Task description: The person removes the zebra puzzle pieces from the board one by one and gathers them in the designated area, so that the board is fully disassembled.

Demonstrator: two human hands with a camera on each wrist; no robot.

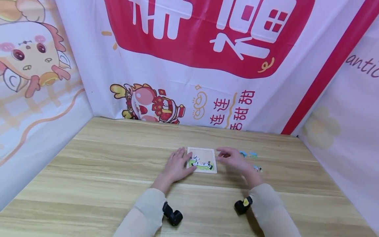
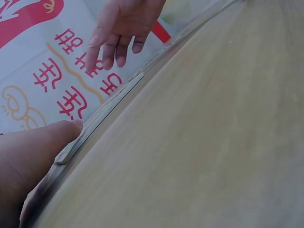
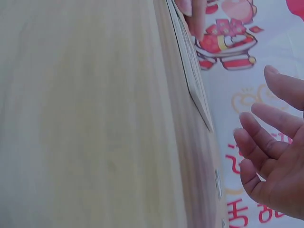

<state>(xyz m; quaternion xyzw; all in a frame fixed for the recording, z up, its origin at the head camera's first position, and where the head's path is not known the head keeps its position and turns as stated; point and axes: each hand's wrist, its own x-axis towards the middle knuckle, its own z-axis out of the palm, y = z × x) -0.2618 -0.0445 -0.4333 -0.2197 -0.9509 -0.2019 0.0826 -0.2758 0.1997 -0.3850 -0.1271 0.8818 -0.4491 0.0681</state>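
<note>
A small square puzzle board [image 1: 202, 153] with a pale rim lies flat on the table, zebra pieces [image 1: 204, 164] on green filling its lower part. My left hand [image 1: 176, 166] rests at the board's left side, fingers extended, the thumb over its lower left corner. In the left wrist view the left thumb [image 2: 42, 145] touches the board's edge. Just off the board's right side hovers my right hand [image 1: 232, 160]. The right wrist view shows that hand [image 3: 278, 152] with its fingers spread and loosely bent, holding nothing.
Several small blue and green puzzle pieces [image 1: 253, 154] lie right of the board, partly hidden by the right hand and forearm. The wood-grain table [image 1: 118, 184] meets printed cloth [image 1: 165, 72] at its back and sides. Each wrist wears a black camera [image 1: 173, 215].
</note>
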